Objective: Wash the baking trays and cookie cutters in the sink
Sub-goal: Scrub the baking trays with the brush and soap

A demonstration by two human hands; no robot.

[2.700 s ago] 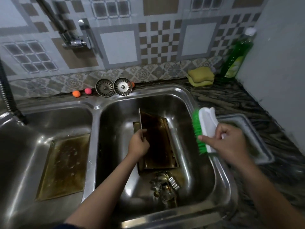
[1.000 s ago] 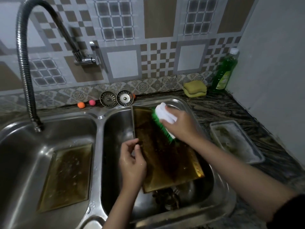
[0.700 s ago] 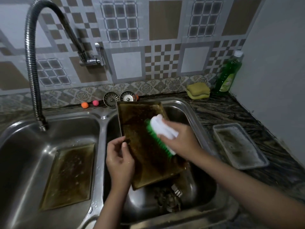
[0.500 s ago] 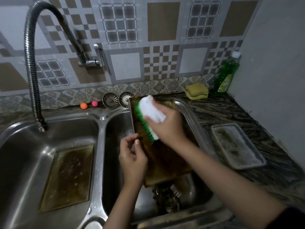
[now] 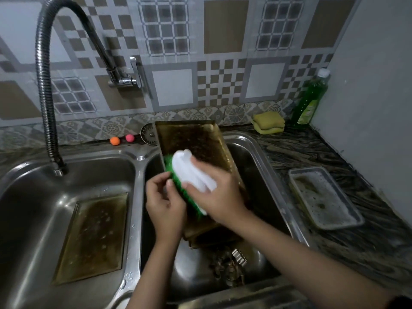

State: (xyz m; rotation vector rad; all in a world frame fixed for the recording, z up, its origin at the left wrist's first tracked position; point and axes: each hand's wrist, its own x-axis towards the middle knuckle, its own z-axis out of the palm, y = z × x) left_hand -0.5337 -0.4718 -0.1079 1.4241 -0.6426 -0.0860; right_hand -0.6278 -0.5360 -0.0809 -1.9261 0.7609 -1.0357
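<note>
- Since half a second ago: scrub brush [image 5: 189, 177] has slid back down the tray face toward the near-left edge; left hand has shifted up the tray's left rim; tray's far edge now covers one of the two strainers.
- Baking tray [image 5: 196, 141] is propped on a tilt over the right basin of the sink [image 5: 263, 157], far edge raised toward 12 o'clock, near edge dipping into the basin. Face is brown and streaked.
- Right hand [image 5: 220, 195] is closed around the brush's white back, green bristles pressed on the tray.
- Left hand [image 5: 165, 201] is clamped on the tray's left rim at 9 o'clock of the brush, steadying it; the two hands sit just beside each other.
- Cookie cutters [image 5: 231, 262] lie heaped on the basin floor at 6 o'clock of the tray, not yet touched by the look of it.
- Second tray [image 5: 93, 235] lies flat in the left basin at 8 o'clock, brown, with beaded water.
- Progress, as a judgement: early. One tray mid-scrub, the other and the cutters appear still to do, rinsing too.
- Outward: faucet [image 5: 46, 90] at 10 o'clock, no water seen running; strainer [image 5: 147, 134]; sponges [image 5: 268, 122] and soap bottle [image 5: 311, 101] at 2 o'clock; shallow container [image 5: 323, 195] on the counter at 3 o'clock.
- Hard to make out: tray's near edge and lower face are hidden behind both hands; cutter shapes and number are lost in shadow; the container's contents are unclear, possibly suds.
</note>
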